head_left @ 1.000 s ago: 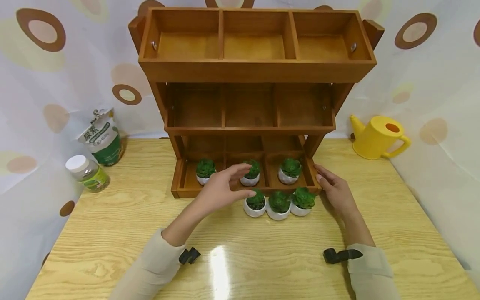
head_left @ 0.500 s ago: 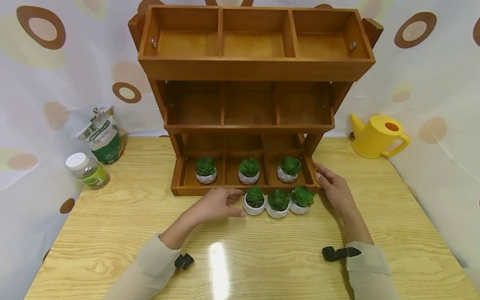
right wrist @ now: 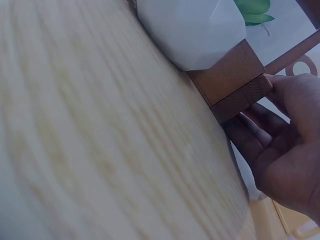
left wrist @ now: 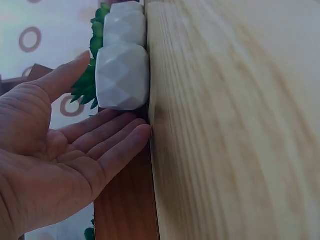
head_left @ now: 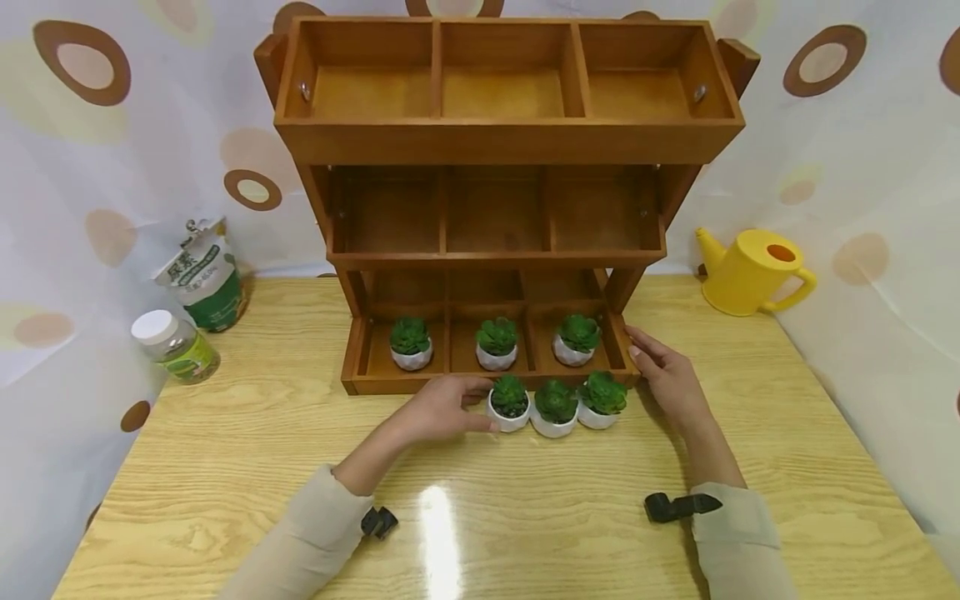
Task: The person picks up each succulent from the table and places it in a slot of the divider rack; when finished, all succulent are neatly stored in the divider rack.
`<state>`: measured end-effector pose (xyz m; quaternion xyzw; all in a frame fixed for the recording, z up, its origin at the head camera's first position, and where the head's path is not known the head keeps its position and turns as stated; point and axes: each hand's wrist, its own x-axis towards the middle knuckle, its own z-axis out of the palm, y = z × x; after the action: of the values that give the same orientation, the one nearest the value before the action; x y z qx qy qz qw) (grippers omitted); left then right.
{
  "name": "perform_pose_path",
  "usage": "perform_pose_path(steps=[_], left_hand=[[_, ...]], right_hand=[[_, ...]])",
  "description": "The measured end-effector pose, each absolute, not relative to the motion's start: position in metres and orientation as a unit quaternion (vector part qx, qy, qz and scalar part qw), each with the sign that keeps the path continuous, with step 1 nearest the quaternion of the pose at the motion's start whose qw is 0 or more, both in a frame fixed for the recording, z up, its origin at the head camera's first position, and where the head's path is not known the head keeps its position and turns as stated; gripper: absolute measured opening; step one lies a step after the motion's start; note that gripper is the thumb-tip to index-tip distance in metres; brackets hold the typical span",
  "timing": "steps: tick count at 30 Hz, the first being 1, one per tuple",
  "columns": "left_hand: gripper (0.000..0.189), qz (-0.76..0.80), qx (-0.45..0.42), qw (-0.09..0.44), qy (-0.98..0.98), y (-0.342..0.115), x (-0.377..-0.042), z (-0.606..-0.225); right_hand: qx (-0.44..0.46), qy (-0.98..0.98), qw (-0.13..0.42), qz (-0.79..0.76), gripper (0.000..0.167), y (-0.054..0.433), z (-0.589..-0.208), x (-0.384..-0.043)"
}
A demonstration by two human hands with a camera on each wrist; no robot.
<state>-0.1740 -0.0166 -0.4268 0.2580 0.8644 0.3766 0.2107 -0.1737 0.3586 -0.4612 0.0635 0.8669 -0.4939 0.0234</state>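
My left hand point(head_left: 442, 407) is at the leftmost of three potted succulents point(head_left: 509, 403) standing in a row before the wooden shelf. Its thumb and fingers lie on either side of that white faceted pot point(left wrist: 122, 77), fingers fairly straight; a gap shows by the thumb, and fingertip contact is unclear. My right hand point(head_left: 670, 379) rests against the right front corner of the shelf's bottom tier point(right wrist: 237, 82), thumb at the edge and fingers along the end face. The middle succulent point(head_left: 555, 408) and right succulent point(head_left: 602, 400) stand close beside the first.
The three-tier wooden shelf point(head_left: 510, 143) stands at the back. Its bottom compartments each bear one succulent: left point(head_left: 411, 343), middle point(head_left: 497, 343), right point(head_left: 575, 340). A yellow watering can point(head_left: 753, 273) is at right; a jar point(head_left: 176, 347) and a green-white bag point(head_left: 204, 279) at left.
My left hand has come down and back from the bottom tier's middle succulent to the leftmost front pot, then slightly closer to it. The right hand stays at the shelf corner.
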Motion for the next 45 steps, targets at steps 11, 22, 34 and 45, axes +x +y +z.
perform_pose_path(steps=[11,22,34,45], left_hand=[[0.058,0.39,0.251,0.233,0.855,-0.012,-0.173,-0.428],[0.074,0.366,0.266,0.224,0.863,-0.003,-0.179,-0.43],[0.07,0.342,0.283,0.218,0.869,0.001,-0.176,-0.431],[0.065,0.342,0.28,0.204,0.873,0.0,-0.173,-0.428]], right_hand=[[0.074,0.863,0.034,-0.498,0.054,0.358,-0.46,-0.173],[0.059,0.856,0.03,-0.513,0.055,0.353,-0.456,-0.179],[0.073,0.859,0.033,-0.506,0.059,0.357,-0.459,-0.174],[0.072,0.862,0.038,-0.5,0.059,0.357,-0.459,-0.174]])
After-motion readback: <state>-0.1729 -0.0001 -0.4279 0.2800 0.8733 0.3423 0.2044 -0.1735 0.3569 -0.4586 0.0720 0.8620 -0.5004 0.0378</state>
